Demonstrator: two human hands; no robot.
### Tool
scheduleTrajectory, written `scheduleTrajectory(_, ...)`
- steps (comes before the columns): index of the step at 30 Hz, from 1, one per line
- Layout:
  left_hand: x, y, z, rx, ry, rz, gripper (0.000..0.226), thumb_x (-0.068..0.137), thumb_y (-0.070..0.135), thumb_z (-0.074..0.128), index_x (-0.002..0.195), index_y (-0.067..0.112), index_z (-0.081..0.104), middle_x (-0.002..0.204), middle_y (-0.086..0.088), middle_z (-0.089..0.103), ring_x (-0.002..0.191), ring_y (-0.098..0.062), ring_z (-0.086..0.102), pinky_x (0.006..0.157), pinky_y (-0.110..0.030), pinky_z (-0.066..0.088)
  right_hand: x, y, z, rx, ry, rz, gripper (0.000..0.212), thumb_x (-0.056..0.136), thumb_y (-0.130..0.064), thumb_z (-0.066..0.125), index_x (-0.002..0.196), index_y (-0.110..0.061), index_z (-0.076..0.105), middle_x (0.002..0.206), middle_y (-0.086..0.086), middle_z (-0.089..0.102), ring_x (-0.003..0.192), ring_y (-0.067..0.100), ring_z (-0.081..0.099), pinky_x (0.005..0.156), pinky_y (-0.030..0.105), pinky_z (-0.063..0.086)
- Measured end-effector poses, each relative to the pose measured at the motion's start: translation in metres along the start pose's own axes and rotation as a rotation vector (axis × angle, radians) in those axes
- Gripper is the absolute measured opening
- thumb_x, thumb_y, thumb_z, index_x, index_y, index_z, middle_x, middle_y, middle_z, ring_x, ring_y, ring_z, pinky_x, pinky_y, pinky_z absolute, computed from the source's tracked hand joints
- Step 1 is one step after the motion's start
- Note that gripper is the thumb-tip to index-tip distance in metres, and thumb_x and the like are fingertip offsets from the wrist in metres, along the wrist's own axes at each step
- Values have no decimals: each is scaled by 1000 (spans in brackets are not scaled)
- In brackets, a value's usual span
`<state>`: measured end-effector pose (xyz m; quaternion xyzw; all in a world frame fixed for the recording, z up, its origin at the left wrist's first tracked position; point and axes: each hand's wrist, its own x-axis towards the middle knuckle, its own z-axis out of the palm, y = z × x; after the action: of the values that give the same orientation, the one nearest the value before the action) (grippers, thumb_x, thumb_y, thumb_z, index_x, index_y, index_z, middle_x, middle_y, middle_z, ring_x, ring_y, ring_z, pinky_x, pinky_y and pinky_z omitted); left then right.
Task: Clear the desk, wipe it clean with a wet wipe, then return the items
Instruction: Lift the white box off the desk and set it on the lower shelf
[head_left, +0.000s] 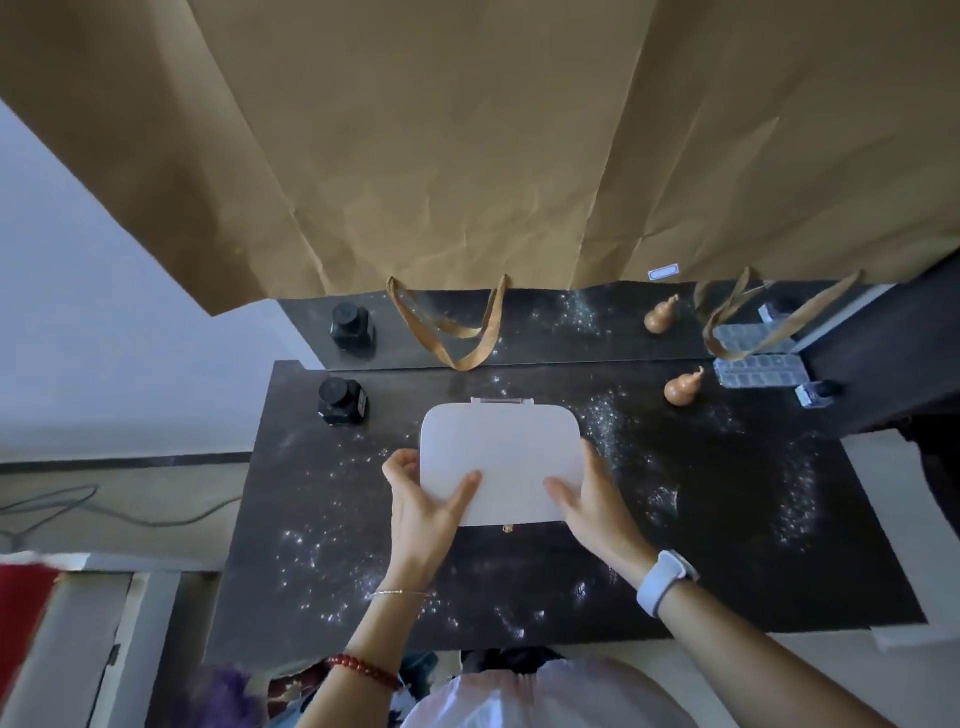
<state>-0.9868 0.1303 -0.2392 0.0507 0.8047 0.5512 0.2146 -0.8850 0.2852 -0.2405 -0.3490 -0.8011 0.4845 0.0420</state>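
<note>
A white rounded case with a clear clip at its far edge lies in the middle of the dark, sparkly desk. My left hand grips its near left corner, thumb on top. My right hand grips its near right corner, a white watch on that wrist. A black ink bottle stands at the back left. A small wooden gourd, a clear compartment box and a small dark bottle sit at the back right.
A mirror-like panel behind the desk reflects the bottle, gourd and box. Large brown paper hangs above it, with two ribbon handles dangling down. Cables lie on the floor to the left.
</note>
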Motion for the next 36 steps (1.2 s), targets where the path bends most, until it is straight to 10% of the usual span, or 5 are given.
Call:
scheduleTrajectory(10, 15, 22, 40, 74, -205, 111, 80, 60, 57, 68, 130, 40, 35, 127, 15, 49, 121, -15, 44, 99, -41, 43, -17, 30, -48, 79, 85, 127, 46, 90, -22, 55, 132, -16, 39, 121, 0, 50, 103, 13, 54, 89, 29, 47)
scheduleTrajectory(16, 17, 49, 76, 104, -128, 167, 84, 61, 52, 70, 135, 33, 36, 129, -1, 50, 116, -18, 47, 96, -43, 45, 28, 62, -124, -197, 456, 63, 39, 83, -8, 62, 119, 2, 51, 111, 22, 58, 97, 33, 58, 84, 37, 47)
scheduleTrajectory(25, -10, 62, 116, 143, 147, 57, 82, 66, 37, 77, 137, 31, 36, 126, -5, 48, 100, -9, 39, 90, -30, 36, 115, 96, -159, -352, 64, -68, 42, 81, -11, 62, 121, -9, 50, 121, 16, 47, 116, 31, 43, 94, 41, 39)
scheduleTrajectory(29, -32, 61, 129, 110, 238, 23, 91, 53, 57, 68, 135, 36, 36, 121, 2, 47, 107, -11, 44, 94, -33, 38, 114, 104, -162, -366, 26, -167, 8, 83, -10, 57, 90, -13, 56, 103, 11, 54, 97, 31, 52, 74, 44, 49)
scheduleTrajectory(36, -61, 53, 140, 67, 253, 27, 88, 51, 62, 64, 132, 41, 36, 127, 9, 51, 122, -15, 44, 102, -44, 40, 82, 118, -180, -186, 146, -206, 6, 85, -14, 55, 89, -10, 59, 95, 7, 62, 90, 25, 56, 70, 35, 47)
